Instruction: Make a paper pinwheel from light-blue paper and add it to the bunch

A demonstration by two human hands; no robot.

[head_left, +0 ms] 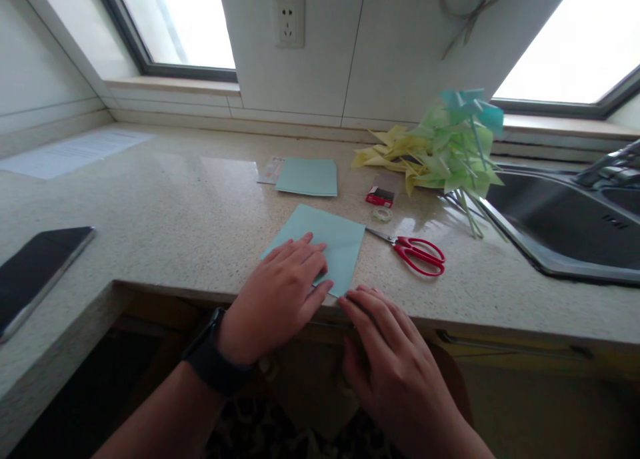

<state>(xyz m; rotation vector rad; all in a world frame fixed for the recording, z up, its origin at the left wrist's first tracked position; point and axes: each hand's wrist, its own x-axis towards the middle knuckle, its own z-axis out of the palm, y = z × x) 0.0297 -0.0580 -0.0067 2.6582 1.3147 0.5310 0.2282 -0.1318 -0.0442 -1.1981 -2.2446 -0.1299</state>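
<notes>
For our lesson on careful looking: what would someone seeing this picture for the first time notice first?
Two hands at the counter's near edge: the left hand lies flat on a pale blue paper square, and the right hand touches its near corner. Red-handled scissors lie just right of the paper. Behind them, beside the sink, a bunch of yellow, green and blue paper pinwheels catches the eye.

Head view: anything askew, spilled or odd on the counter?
Nothing spilled or damaged. The blue paper sheet lies turned at an angle to the counter edge, under the left hand, with the right hand at its near corner. The paper pinwheels lean over the sink rim.
</notes>
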